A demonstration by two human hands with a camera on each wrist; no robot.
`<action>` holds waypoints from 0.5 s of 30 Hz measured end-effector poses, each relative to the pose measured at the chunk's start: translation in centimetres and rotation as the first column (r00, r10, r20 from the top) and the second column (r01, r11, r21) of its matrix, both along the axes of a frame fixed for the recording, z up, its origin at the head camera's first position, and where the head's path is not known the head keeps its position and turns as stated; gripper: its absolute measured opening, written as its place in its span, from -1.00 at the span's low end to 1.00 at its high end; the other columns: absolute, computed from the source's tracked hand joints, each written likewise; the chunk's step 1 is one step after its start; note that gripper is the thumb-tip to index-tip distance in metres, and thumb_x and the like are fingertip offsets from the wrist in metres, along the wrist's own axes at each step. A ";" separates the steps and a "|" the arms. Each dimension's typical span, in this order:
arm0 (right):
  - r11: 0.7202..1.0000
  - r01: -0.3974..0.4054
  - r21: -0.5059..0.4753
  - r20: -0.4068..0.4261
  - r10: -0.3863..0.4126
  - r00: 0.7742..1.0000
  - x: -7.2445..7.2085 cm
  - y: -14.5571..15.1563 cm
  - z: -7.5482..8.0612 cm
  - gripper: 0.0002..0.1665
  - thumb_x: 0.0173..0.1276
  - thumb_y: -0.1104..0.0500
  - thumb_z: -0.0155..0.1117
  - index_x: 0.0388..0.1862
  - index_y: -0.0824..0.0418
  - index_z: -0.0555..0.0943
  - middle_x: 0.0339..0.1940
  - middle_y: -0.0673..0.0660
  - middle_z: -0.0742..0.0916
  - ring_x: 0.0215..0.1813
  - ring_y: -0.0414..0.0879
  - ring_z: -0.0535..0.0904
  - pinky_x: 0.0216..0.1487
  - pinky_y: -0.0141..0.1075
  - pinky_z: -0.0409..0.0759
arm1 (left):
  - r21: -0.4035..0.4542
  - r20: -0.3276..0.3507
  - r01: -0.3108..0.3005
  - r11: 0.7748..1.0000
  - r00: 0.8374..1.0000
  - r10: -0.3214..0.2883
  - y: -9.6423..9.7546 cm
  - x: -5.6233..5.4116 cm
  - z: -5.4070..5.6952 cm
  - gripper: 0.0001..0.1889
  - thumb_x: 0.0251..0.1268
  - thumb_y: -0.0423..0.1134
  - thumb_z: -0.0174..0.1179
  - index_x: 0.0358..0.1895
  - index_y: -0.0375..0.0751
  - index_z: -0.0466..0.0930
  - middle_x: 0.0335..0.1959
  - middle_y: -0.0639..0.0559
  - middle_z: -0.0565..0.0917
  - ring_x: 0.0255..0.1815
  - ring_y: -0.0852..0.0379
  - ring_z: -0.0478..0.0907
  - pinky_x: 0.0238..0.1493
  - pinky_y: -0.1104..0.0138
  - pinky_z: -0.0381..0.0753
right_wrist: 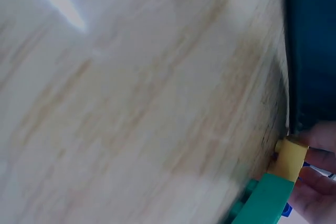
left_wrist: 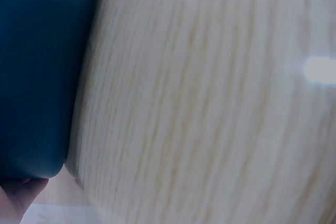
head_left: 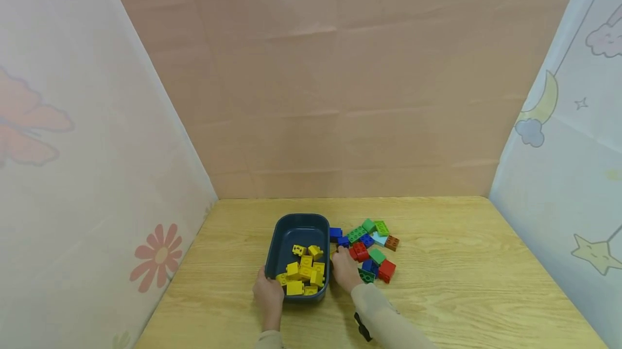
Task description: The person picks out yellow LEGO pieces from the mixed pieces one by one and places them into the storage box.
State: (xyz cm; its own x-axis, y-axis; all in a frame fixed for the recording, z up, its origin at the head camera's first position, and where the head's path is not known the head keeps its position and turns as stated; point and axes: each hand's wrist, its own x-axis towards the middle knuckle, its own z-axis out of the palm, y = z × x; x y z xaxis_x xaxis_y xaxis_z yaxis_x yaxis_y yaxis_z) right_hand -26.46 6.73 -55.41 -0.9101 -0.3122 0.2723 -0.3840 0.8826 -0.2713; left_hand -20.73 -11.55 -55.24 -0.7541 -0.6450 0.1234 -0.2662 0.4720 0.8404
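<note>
A dark blue tray (head_left: 300, 219) stands on the table with several yellow bricks (head_left: 305, 272) inside it. My left hand (head_left: 269, 290) grips the tray's near left corner; part of that hand (left_wrist: 21, 198) shows at the tray's edge in the left wrist view. Beside the tray's right wall, my right hand (head_left: 346, 269) has its fingertips at a yellow brick (right_wrist: 291, 160) and appears to pinch it. A green brick (right_wrist: 266, 199) lies right against that yellow brick. The right hand partly hides the yellow brick in the head view.
Right of the tray lies a loose group of bricks: blue (head_left: 336, 234), green (head_left: 357, 234), red (head_left: 387, 270), light blue (head_left: 379, 239) and brown (head_left: 392, 242). The wooden table (head_left: 452, 279) ends at a tan back wall (head_left: 340, 95), with pale printed sheets (head_left: 73, 219) on both sides.
</note>
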 end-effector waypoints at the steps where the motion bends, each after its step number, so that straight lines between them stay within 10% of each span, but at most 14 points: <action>1: 1.000 -0.001 -0.006 -0.018 0.001 1.000 0.1 0.1 0.0 -0.94 -0.03 0.46 0.28 -0.59 0.39 0.57 -0.46 0.19 0.50 -0.40 0.01 0.42 -0.42 -0.19 0.54 | -0.002 -0.001 -0.003 1.000 1.000 0.003 0.0 0.0 0.0 -0.63 0.04 -0.62 -0.08 0.00 -0.55 0.43 -0.14 -0.44 0.53 -0.18 -0.32 0.50 -0.27 -0.04 0.48; 15: 0.981 0.036 -0.188 -0.142 -0.063 0.988 -0.3 0.8 1.3 -0.89 0.02 0.41 0.21 -0.64 0.36 0.52 -0.46 0.21 0.55 -0.35 0.05 0.47 -0.37 -0.21 0.55 | -0.008 -0.017 0.003 1.000 1.000 -0.004 -0.1 0.0 -0.2 -0.62 0.04 -0.61 -0.08 0.00 -0.54 0.44 -0.17 -0.46 0.53 -0.26 -0.32 0.52 -0.36 -0.02 0.49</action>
